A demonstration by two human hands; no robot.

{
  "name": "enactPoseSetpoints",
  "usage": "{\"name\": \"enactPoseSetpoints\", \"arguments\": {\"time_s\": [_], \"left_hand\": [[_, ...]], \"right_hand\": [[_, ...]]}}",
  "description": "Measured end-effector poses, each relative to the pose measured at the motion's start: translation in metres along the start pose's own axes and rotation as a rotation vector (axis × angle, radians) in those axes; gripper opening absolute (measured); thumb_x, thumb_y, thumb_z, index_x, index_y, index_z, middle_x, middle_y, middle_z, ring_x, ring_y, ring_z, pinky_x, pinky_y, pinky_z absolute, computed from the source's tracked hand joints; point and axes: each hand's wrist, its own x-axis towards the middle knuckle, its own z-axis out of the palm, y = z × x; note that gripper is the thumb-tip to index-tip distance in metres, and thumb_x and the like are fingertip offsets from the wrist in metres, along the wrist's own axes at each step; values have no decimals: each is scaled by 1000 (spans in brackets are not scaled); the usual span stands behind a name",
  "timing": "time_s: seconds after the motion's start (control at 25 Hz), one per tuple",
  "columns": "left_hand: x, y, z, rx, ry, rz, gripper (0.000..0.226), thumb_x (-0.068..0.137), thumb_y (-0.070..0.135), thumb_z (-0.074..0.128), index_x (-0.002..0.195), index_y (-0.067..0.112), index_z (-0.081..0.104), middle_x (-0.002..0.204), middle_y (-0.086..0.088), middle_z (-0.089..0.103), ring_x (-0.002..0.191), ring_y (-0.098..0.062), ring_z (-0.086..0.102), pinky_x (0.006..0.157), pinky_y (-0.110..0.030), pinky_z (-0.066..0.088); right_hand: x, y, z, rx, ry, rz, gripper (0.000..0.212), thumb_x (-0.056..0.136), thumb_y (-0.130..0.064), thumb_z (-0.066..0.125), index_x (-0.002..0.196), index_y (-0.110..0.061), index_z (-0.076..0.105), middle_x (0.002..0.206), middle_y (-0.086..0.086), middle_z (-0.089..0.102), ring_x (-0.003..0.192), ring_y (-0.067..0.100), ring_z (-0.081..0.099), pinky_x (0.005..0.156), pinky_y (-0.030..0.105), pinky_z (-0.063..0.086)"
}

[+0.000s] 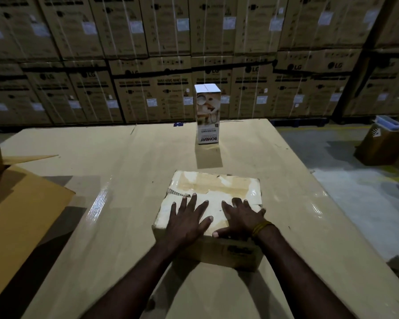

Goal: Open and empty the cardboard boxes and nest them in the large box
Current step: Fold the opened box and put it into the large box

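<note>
A dim warehouse where a wall of stacked brown washing-machine cartons (166,65) bound with white straps fills the back, a broad cardboard-covered desk (115,180) catches glare in front, and grey concrete floor (332,162) with a yellow line lies to the right

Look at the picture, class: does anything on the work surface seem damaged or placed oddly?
Yes. The taped box under both hands has torn, peeling tape, exposing corrugation at its left edge. The tall printed carton behind it stands upside down: its lettering reads inverted.
</note>
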Motion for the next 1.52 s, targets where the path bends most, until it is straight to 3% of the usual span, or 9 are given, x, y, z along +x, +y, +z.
{"name": "enactPoseSetpoints", "arguments": {"time_s": [0.24,0.48,0.68,0.76,0.92,1.12,1.28,1.4,1.52], "left_hand": [[13,-13,-41,44,-164,126,78,85,63,60,152,41,26,164,-1,16,151,-28,8,116,-62,6],[0,-5,-52,94,216,152,100,64,59,78,149,36,31,144,-3,39,134,-27,36,114,-51,22],[-34,-1,-75,53,509,198,51,75,48,75,122,34,61,113,5,65,101,-20,59,88,-34,39],[-52,-2,-93,-12,470,159,33,82,49,68,112,36,65,104,11,70,96,-15,63,77,-29,41],[-80,-8,-105,-42,258,90,25,89,51,55,111,47,66,103,12,71,99,-13,65,66,-25,37],[-95,-14,-85,-43,-66,256,42,95,48,51,136,54,47,136,17,58,121,-13,56,88,-27,43],[-90,-28,-58,32,-343,431,80,91,64,50,156,42,8,166,4,4,151,-23,9,121,-42,12],[-79,-38,-42,22,-395,462,95,80,79,46,155,44,-1,165,3,-13,151,-23,-13,119,-49,-8],[-71,-36,-28,-99,-326,434,86,79,83,31,154,44,12,166,7,-4,151,-18,-10,119,-46,-10]], "right_hand": [[-3,-26,-12,-35,55,89,126,63,-66,80,156,-26,5,153,17,18,139,38,26,109,66,27],[-28,-49,2,8,504,163,129,58,-54,87,156,-25,8,148,13,18,139,34,17,113,61,17],[-55,-62,28,21,987,183,81,61,-44,85,132,-29,49,122,11,45,118,35,43,112,59,23],[-65,-62,34,-11,1168,166,54,70,-39,79,119,-27,58,110,10,50,106,36,50,109,54,28],[-83,-66,45,41,1306,106,20,76,-27,71,96,-25,68,95,1,61,86,29,55,81,38,36],[-118,-69,76,66,1176,102,25,77,-28,58,95,-32,75,90,-9,73,81,20,65,78,33,43],[-119,-73,91,61,886,117,62,50,-16,93,107,-34,75,105,-7,75,91,20,73,80,40,57],[-111,-72,93,18,696,96,89,39,-30,97,122,-34,66,120,-6,70,104,21,70,82,39,57],[-108,-69,97,-23,463,50,96,62,-60,81,145,-36,40,151,0,46,134,29,50,102,50,43]]}}
